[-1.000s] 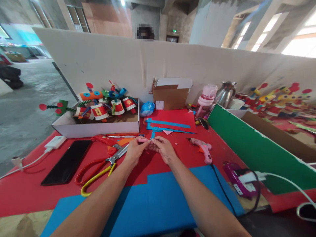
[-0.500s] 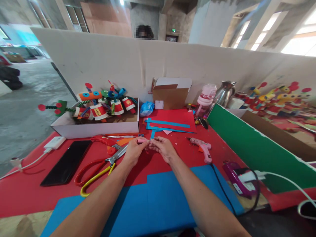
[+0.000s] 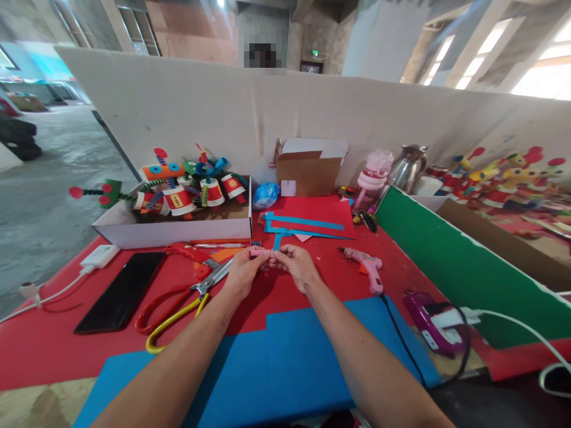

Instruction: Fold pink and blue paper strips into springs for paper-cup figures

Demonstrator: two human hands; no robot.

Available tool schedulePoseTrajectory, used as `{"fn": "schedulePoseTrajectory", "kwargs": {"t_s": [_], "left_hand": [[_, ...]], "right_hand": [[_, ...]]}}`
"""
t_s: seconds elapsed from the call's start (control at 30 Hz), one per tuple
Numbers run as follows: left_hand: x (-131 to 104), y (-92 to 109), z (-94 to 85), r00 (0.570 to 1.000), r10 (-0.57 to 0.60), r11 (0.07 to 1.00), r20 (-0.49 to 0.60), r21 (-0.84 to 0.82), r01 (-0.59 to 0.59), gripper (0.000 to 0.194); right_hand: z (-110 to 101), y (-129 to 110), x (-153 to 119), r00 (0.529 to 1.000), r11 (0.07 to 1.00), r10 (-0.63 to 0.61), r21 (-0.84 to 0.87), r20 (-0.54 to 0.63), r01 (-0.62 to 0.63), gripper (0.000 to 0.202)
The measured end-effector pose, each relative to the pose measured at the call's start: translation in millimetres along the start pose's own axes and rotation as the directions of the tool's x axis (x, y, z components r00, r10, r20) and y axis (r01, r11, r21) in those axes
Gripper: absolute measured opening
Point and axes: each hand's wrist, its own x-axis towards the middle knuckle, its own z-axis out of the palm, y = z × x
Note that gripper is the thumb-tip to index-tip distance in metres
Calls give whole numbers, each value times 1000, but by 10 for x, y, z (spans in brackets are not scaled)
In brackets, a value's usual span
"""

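Note:
My left hand (image 3: 243,272) is closed on a small pink strip (image 3: 259,253) near the middle of the table. Against it, fingertips nearly meeting, my right hand (image 3: 295,265) pinches the lower end of a narrow blue paper strip (image 3: 277,240). Fingers hide where the pink and blue pieces come together. Scissors with red and yellow handles (image 3: 203,290) lie just left of my left hand. A pink glue gun (image 3: 368,267) rests to the right of my right hand. Beyond both hands are blue strips (image 3: 307,223) on red paper (image 3: 332,209).
A white box (image 3: 178,233) of paper-cup figures stands back left, with a black phone (image 3: 120,292) in front. Blue sheets (image 3: 289,362) lie under my forearms. A green-sided box (image 3: 468,267), purple power strip (image 3: 432,324) and cables are at right. A person's hair shows above the partition (image 3: 200,113).

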Motion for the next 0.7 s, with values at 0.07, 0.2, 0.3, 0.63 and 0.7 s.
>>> {"fn": "schedulePoseTrajectory", "kwargs": {"t_s": [0.07,0.2,0.3,0.63,0.7], "left_hand": [[-1,4,-4,1000,20,1000,-6,16,-20,34],[-12,12,14,999,35,999,-14,29,-34,35],[-19,8,35,1000,12,1000,-4,1,-12,35],[-10,-5,11,1000,25,999,-5,-26,-25,34],[-8,-10,8,1000,27,1000,6,-17,-27,33]], "right_hand": [[-14,5,1,1000,1000,10,-7,26,-10,33],[-30,23,17,1000,1000,-2,-23,12,2,34],[-35,30,31,1000,1000,-4,-24,-6,4,35],[-33,10,7,999,999,31,28,38,-32,33],[-25,6,6,999,999,28,24,23,-29,33]]}}
